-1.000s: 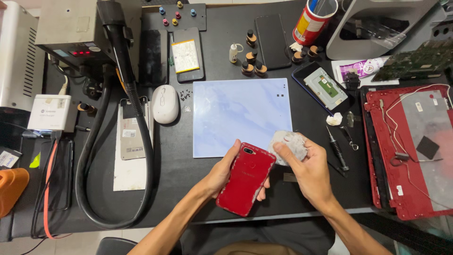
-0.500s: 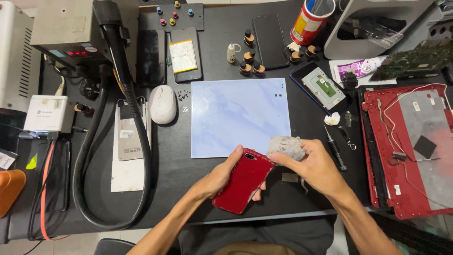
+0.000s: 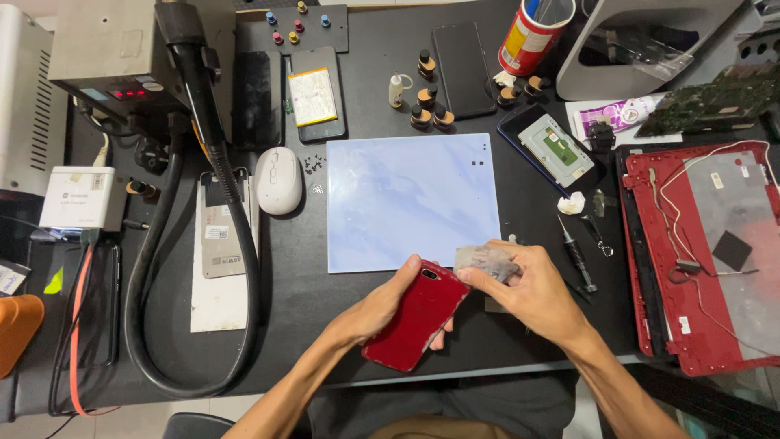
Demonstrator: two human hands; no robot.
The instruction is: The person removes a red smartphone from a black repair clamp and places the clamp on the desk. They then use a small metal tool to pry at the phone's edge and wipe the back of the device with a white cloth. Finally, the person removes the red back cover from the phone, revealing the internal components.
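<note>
The left hand (image 3: 378,309) grips a red phone (image 3: 416,317) low in the middle of the frame, back side up and tilted, its fingers wrapped under the phone's edge with the thumb on top. The right hand (image 3: 532,289) pinches a crumpled grey cloth (image 3: 486,262) between thumb and fingers, pressing it against the phone's upper corner. Both are held just above the black tabletop (image 3: 301,301), near its front edge. Directly above them in the frame lies a pale blue mat (image 3: 410,199). A white mouse (image 3: 279,180) sits left of the mat, and a thick black hose (image 3: 154,268) loops down the left side. A screwdriver (image 3: 577,258) lies just right of the right hand, and an opened red laptop shell (image 3: 699,252) fills the right edge.
</note>
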